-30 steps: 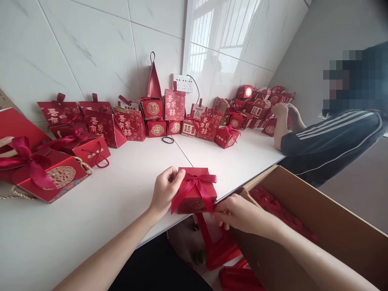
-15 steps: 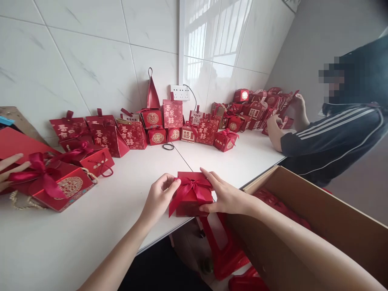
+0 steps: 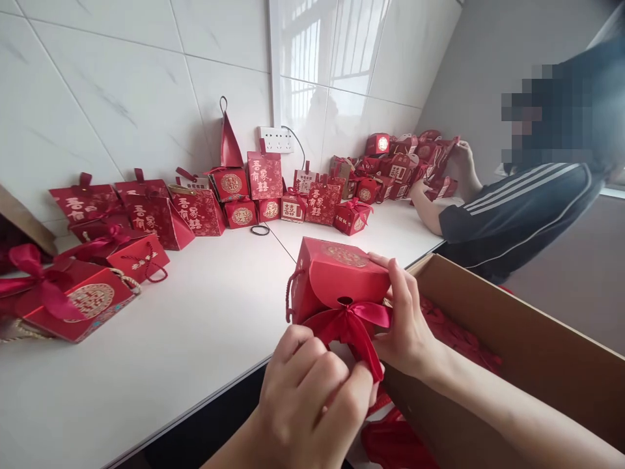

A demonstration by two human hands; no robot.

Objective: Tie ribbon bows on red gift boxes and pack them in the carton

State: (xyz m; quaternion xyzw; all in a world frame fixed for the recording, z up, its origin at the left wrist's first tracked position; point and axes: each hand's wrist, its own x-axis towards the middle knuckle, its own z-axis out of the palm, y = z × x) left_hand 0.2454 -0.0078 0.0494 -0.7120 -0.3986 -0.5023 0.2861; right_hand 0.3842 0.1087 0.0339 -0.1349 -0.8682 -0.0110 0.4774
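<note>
A red gift box [image 3: 336,270] with a gold emblem on top is tilted up close to me, above the table's front edge. My right hand [image 3: 409,326] grips it along its right side, fingers on the upper edge and thumb lower down. A shiny red ribbon bow [image 3: 344,322] sits on the face toward me, just below a small dark hole. My left hand [image 3: 312,394] is closed in front of the box, pinching a hanging ribbon tail; its fingertips are partly hidden. A twisted red cord hangs at the box's left side.
Several red gift boxes [image 3: 200,212] line the wall on the white table [image 3: 209,312]. A beribboned box [image 3: 92,303] stands at left. A cardboard carton [image 3: 532,319] holding red pieces is at right. Beyond it, a person in a dark striped sleeve [image 3: 512,202] handles piled boxes.
The box has been lifted and tipped, showing its emblem. My left hand has moved from the bow's left to below it. The view has shifted, and the hand at far left is gone.
</note>
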